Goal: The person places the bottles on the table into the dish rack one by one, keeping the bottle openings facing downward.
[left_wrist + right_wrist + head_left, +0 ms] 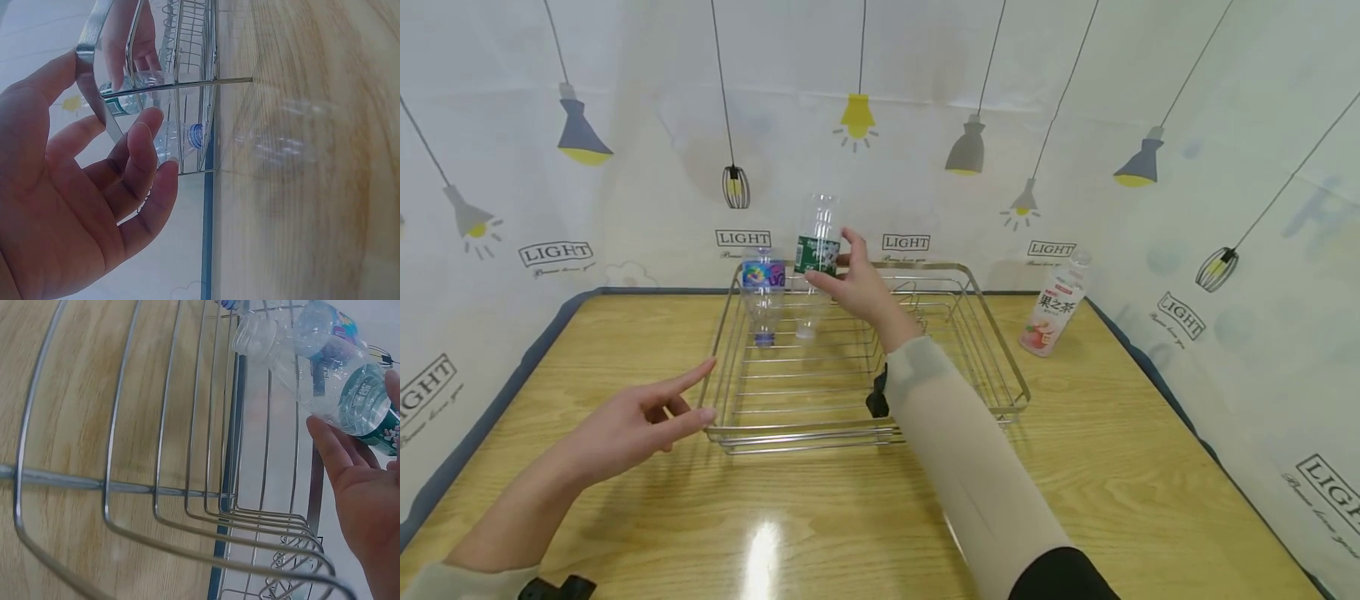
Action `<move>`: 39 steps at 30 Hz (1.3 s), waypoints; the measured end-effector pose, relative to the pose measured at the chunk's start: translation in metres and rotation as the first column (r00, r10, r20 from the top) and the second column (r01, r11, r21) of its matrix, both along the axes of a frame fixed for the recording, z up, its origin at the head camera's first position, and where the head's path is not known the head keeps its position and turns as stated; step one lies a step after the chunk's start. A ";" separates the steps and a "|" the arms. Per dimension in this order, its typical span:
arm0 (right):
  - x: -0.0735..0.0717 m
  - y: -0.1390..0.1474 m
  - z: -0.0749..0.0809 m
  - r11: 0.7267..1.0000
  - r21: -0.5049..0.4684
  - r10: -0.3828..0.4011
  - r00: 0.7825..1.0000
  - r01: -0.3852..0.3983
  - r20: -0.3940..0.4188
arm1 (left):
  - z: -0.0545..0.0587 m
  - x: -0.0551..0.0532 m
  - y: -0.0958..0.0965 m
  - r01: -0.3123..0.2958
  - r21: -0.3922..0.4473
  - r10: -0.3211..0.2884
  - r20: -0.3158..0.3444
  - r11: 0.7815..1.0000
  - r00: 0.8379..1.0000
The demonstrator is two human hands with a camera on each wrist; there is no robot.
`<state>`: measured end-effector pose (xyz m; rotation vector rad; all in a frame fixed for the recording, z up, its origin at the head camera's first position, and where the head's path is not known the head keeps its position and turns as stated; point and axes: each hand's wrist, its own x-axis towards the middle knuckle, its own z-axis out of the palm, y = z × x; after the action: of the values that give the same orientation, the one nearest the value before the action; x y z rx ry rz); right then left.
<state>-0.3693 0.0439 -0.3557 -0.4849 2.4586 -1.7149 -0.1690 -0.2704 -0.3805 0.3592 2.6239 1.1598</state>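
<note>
My right hand (865, 287) holds a clear plastic bottle with a green label (817, 254), its thumb and fingers around the label. The bottle is upside down, base up and neck pointing into a wire dish rack (808, 429). Just left of it, a clear bottle with a blue and purple label (763, 279) also stands neck-down in the rack, its blue cap low. My left hand (632, 421) is at the rack's left front corner, straight index finger and thumb touching the rim. In the left wrist view, the other fingers of the left hand (94, 175) bend loosely beside the wires.
A peach drink bottle with a white and pink wrapper (1052, 308) stands on the wood-look table (820, 517), right of the rack. A white cloth backdrop (910, 183) printed with lamps rises behind and at both sides. A small black part (877, 396) sits beneath the right sleeve.
</note>
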 end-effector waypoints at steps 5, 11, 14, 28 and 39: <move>-0.001 -0.001 -0.003 0.999 0.035 0.005 1.000 -0.005 0.011 | 0.001 0.000 0.001 -0.004 -0.005 0.004 0.009 1.000 1.000; 0.000 -0.003 -0.004 0.999 0.047 0.011 1.000 -0.012 0.010 | 0.002 -0.001 0.002 -0.007 -0.006 0.008 0.015 1.000 1.000; 0.000 -0.004 -0.004 0.997 0.065 0.027 1.000 -0.028 0.010 | 0.002 -0.001 0.002 -0.005 -0.003 0.005 0.013 1.000 1.000; 0.001 -0.008 -0.005 0.996 0.086 0.013 0.999 -0.010 -0.033 | 0.001 -0.001 0.000 0.004 -0.002 -0.004 0.026 1.000 1.000; -0.005 -0.012 -0.011 0.996 0.085 0.038 0.999 -0.035 -0.032 | 0.003 0.001 0.002 0.004 -0.002 -0.004 0.028 1.000 1.000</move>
<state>-0.3742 0.0321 -0.3670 -0.5498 2.5169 -1.5950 -0.1682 -0.2687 -0.3770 0.3450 2.5988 1.1524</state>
